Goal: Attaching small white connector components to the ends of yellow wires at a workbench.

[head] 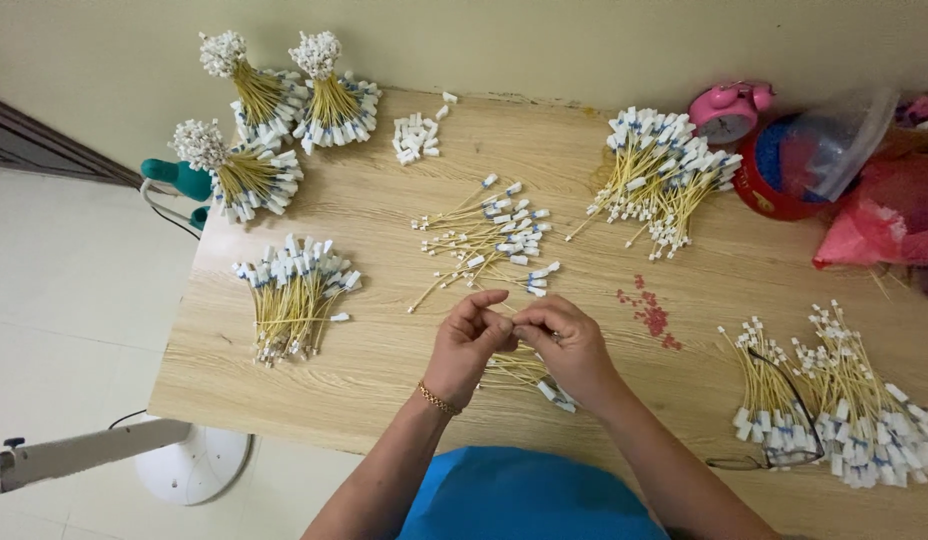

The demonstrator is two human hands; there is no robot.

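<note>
Left hand (468, 338) and right hand (569, 345) meet fingertip to fingertip above the near middle of the table (384, 350), both closed in a pinch on one thin yellow wire (507, 313) held between them; the wire itself is mostly hidden by the fingers. The left wrist bears a gold bracelet (439, 399). Under the right palm lies a small bundle (529, 372) of the same yellow wires with white plugs, touching the tabletop.

Just beyond the hands, a loose pile (489, 240) of wires with white and blue ends is spread across the table's centre. To the left lies a flat sheaf (292, 295), plugs toward the far side. At the far left corner three tied bunches (269, 120) rest fanned out, white tips uppermost. Near them sits a small heap of loose white plugs (416, 136). At far right centre lies a larger heap (662, 170) of finished wires. A scatter of red bits (649, 315) lies right of the hands. Near the right edge two more sheaves (834, 410) lie across a pair of glasses (784, 440).

Beyond these stand a pink clock (729, 110), a red tub (784, 170) holding clear plastic, and a red bag (879, 215). A fan base (194, 465) stands on the floor, lower left.
</note>
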